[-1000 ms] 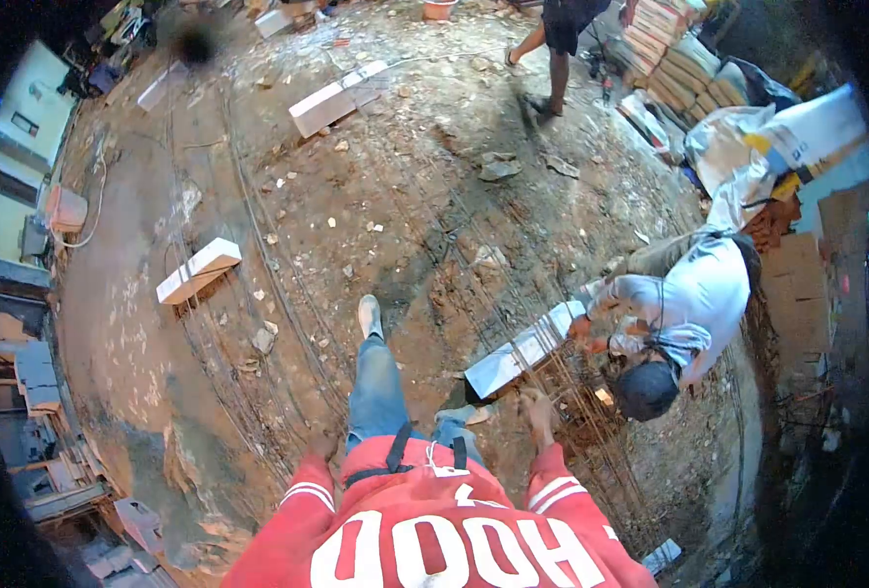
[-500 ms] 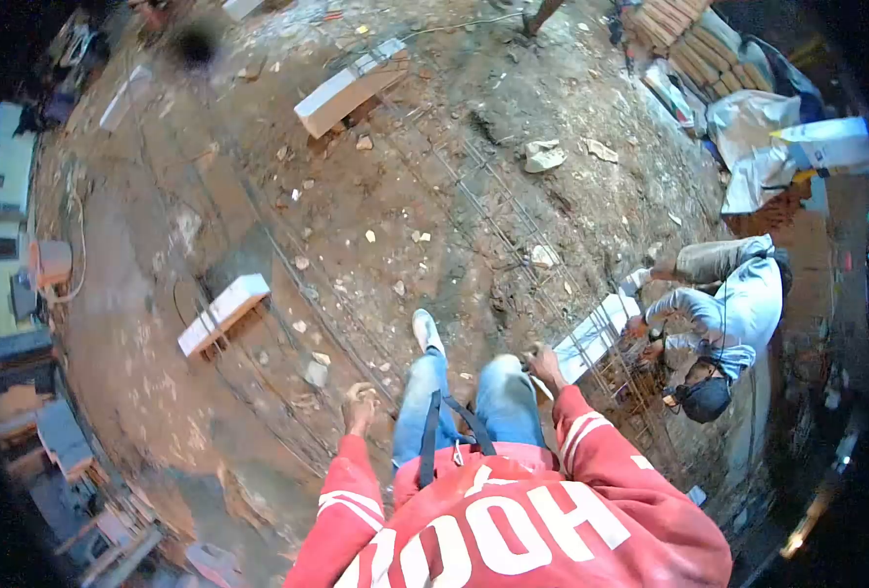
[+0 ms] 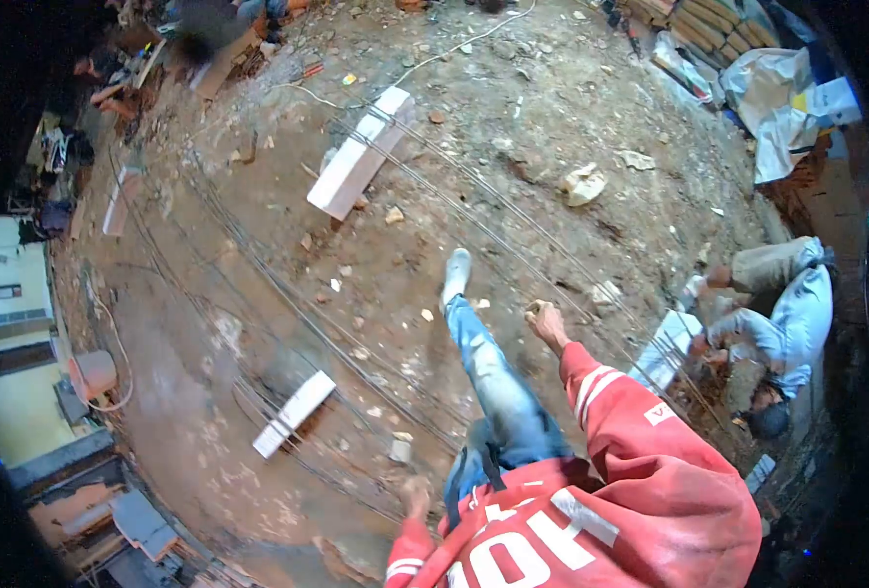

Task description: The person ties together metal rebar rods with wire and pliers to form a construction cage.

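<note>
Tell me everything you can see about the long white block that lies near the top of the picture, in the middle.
The white block is a long, box-shaped piece with plain, pale faces; it looks like lightweight concrete. It seems whole. It lies flat on the brown dirt ground, slanted in the view, with small rubble scattered around it. Thin steel rods run across its far end. Nobody touches it.

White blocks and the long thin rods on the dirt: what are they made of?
The white blocks look like lightweight concrete or similar masonry: matte chalky faces, sharp square edges; foam can't be excluded. The rods look like steel rebar: dark, dull, thin, slightly bowed over long runs.
</note>
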{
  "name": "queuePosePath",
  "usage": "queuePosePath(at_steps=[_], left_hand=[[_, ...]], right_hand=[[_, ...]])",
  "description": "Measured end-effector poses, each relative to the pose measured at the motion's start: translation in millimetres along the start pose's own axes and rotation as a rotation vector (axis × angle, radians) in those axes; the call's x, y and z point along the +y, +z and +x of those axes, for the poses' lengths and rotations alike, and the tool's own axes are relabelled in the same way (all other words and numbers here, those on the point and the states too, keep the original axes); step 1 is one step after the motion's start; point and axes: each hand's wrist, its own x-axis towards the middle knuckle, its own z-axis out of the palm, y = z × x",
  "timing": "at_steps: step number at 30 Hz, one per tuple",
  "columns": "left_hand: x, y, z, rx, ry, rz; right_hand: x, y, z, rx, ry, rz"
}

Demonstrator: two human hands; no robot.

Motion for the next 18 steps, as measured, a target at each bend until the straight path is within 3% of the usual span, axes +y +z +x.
queuePosePath(at_steps=[1, 2, 5, 7, 9, 10, 11, 13, 16, 18], left_hand=[[72, -17, -19, -0.071, -0.192, 0.051], [-42, -17, 13, -0.195, 0.204, 0.357], [12, -76, 111, -0.198, 0.308, 0.688], [39, -107, 110, -0.276, 0.378, 0.959], [68, -108, 117, -0.34, 0.479, 1.18], [110, -110, 142, -0.084, 0.138, 0.327], [150, -119, 177, -0.084, 0.052, 0.211], [231, -123, 256, -0.104, 0.023, 0.316], [331, -101, 367, -0.075, 0.219, 0.523], [431, -62, 418, -0.164, 0.33, 0.648]], right_hand=[[-8, 8, 26, 0.052, 0.003, -0.094], [-19, 19, 47, 0.096, 0.017, -0.185], [-41, 47, 121, 0.054, 0.063, -0.157], [-27, 78, 171, 0.079, 0.062, -0.306], [-33, 90, 217, 0.057, 0.122, -0.242], [-38, 97, 235, 0.124, 0.142, -0.289], [-45, 103, 247, 0.187, 0.157, -0.334], [-64, 104, 268, 0.097, 0.225, -0.355], [-91, 101, 285, -0.197, 0.355, -0.407], [-105, 100, 284, -0.203, 0.502, -0.26]])
